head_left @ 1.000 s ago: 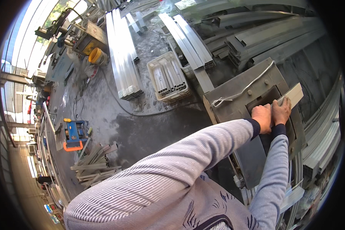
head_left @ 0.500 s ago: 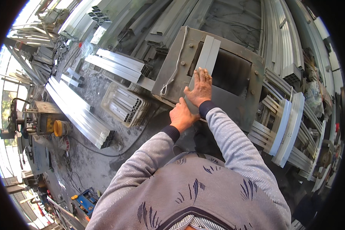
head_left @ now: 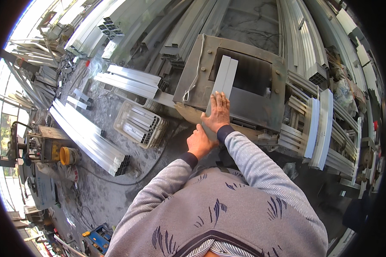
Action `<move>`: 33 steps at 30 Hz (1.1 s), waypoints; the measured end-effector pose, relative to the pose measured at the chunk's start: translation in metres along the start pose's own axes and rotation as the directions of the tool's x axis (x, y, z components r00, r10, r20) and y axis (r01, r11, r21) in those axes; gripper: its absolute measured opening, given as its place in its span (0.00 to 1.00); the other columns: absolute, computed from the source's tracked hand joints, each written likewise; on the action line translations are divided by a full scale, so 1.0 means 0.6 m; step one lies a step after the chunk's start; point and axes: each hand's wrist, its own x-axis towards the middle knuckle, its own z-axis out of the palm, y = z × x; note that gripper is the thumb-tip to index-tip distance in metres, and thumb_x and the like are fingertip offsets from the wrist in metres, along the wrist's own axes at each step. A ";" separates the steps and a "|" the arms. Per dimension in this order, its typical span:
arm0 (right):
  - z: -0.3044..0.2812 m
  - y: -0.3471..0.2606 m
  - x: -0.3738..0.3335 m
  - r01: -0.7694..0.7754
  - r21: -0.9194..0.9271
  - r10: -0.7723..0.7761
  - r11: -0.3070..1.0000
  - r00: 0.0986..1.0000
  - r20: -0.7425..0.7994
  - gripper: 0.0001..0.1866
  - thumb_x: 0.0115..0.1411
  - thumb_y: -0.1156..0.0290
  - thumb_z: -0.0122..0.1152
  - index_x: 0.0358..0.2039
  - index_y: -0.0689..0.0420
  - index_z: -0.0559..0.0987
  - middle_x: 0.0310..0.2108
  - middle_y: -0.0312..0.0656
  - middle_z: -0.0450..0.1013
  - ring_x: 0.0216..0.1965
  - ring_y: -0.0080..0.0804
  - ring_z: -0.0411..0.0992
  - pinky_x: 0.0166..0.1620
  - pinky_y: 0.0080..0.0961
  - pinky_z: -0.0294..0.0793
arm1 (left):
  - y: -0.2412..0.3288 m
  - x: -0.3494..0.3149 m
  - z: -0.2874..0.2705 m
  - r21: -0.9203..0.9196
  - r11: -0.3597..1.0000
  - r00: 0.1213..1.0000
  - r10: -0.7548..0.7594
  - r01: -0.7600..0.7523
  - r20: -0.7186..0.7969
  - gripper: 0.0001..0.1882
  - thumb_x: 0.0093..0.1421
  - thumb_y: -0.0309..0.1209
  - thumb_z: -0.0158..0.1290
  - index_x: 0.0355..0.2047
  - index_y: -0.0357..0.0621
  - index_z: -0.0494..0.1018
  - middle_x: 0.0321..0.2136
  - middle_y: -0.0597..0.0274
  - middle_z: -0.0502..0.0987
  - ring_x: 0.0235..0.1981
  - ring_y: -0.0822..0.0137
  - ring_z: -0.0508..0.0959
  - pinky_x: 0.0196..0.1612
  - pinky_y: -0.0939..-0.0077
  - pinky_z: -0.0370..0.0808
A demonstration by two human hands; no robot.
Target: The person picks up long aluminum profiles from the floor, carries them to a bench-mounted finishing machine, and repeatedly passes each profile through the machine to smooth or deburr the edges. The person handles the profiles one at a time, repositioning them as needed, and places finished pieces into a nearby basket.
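A worker in a patterned grey vest [head_left: 210, 210] and striped sleeves leans over a steel-topped machine [head_left: 253, 107], both hands at the near portion of a long, flat-faced silver bar [head_left: 225, 79]. The right hand [head_left: 219, 112] lies flat on the bar's upper face, its fingers extended side by side and pointing away from the body, the thumb spread toward the left edge. Most of the bar's visible length stretches ahead of those fingertips, its far end lying over a dark rectangular opening [head_left: 255, 77] in the machine's top. The left hand [head_left: 200, 142], just nearer the body and to the left of the right one, is curled against the bar's near end; its lower fingers are hidden, and whether it is clamped there cannot be told. The two hands are close beside each other.

Ahead and to the left of the right hand, a white cord [head_left: 197, 79] runs across the machine top, near round bolt heads. Farther left of the left hand, a pale crate [head_left: 158, 139] holds short metal tubes [head_left: 138, 124], and beyond it long silver bars [head_left: 88, 137] lie together on the floor. A yellow bucket [head_left: 64, 155] stands farther out on that side. Well to the right of the right hand, pale metal rails [head_left: 324, 128] lie across others.
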 end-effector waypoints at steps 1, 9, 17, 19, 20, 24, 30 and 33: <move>0.000 -0.001 -0.009 -0.005 0.004 0.005 1.000 1.000 -0.005 0.46 0.50 0.53 0.68 0.67 0.64 0.69 0.71 0.52 0.58 0.75 0.51 0.49 0.77 0.47 0.45 | -0.004 -0.007 0.005 0.000 1.000 1.000 0.007 -0.007 -0.005 0.51 0.43 0.57 0.74 0.55 0.34 0.62 0.45 0.42 0.81 0.45 0.47 0.85 0.46 0.57 0.82; 0.000 -0.006 -0.089 -0.052 -0.022 0.052 0.998 0.999 0.006 0.46 0.52 0.51 0.68 0.67 0.65 0.68 0.71 0.52 0.57 0.75 0.53 0.48 0.76 0.50 0.45 | -0.038 -0.057 0.042 0.015 0.996 0.996 0.088 -0.089 0.016 0.50 0.43 0.57 0.73 0.52 0.31 0.63 0.42 0.41 0.81 0.42 0.46 0.85 0.43 0.55 0.82; 0.013 -0.023 -0.162 -0.071 0.024 0.068 0.997 0.992 0.107 0.48 0.50 0.51 0.70 0.67 0.64 0.67 0.70 0.55 0.58 0.74 0.55 0.49 0.76 0.50 0.46 | -0.080 -0.116 0.043 -0.005 0.998 0.992 0.063 -0.063 0.110 0.49 0.43 0.57 0.73 0.51 0.34 0.64 0.41 0.41 0.81 0.42 0.45 0.85 0.43 0.55 0.82; 0.011 -0.004 -0.172 -0.011 0.072 0.006 0.997 0.997 0.080 0.48 0.50 0.54 0.72 0.68 0.63 0.66 0.70 0.56 0.59 0.74 0.56 0.51 0.75 0.49 0.48 | -0.085 -0.126 0.041 -0.009 0.998 0.995 0.059 -0.059 0.086 0.48 0.43 0.57 0.73 0.50 0.35 0.64 0.41 0.41 0.81 0.42 0.44 0.84 0.44 0.54 0.82; 0.009 0.009 -0.179 -0.087 0.135 0.081 0.987 0.995 0.053 0.49 0.50 0.55 0.72 0.68 0.63 0.65 0.69 0.57 0.60 0.73 0.56 0.51 0.75 0.50 0.50 | -0.087 -0.131 0.039 -0.007 0.998 0.995 0.061 -0.060 0.076 0.47 0.42 0.56 0.73 0.50 0.35 0.64 0.41 0.41 0.81 0.42 0.44 0.84 0.45 0.54 0.81; 0.018 0.059 -0.204 -0.441 0.516 0.520 0.734 0.854 -0.011 0.43 0.53 0.64 0.73 0.66 0.66 0.65 0.60 0.58 0.68 0.62 0.54 0.66 0.67 0.48 0.65 | -0.093 -0.149 0.039 -0.031 0.997 0.996 0.070 -0.068 0.058 0.46 0.44 0.57 0.72 0.48 0.34 0.65 0.40 0.39 0.81 0.43 0.42 0.84 0.46 0.53 0.81; 0.065 0.079 -0.232 -0.610 0.671 0.308 -0.422 0.599 0.739 0.27 0.60 0.62 0.69 0.53 0.67 0.76 0.48 0.47 0.76 0.50 0.40 0.75 0.56 0.38 0.74 | -0.112 -0.146 0.069 -0.253 0.966 0.990 0.075 -0.044 0.116 0.36 0.59 0.50 0.64 0.54 0.33 0.66 0.43 0.33 0.82 0.45 0.40 0.84 0.48 0.53 0.80; 0.071 0.070 -0.232 -0.583 0.776 0.491 -0.241 0.617 0.615 0.24 0.60 0.63 0.68 0.52 0.65 0.76 0.48 0.44 0.76 0.48 0.35 0.74 0.54 0.37 0.74 | -0.134 -0.143 0.079 -0.504 0.861 0.992 0.111 -0.065 0.062 0.32 0.64 0.43 0.60 0.60 0.37 0.62 0.45 0.32 0.81 0.46 0.40 0.83 0.50 0.53 0.78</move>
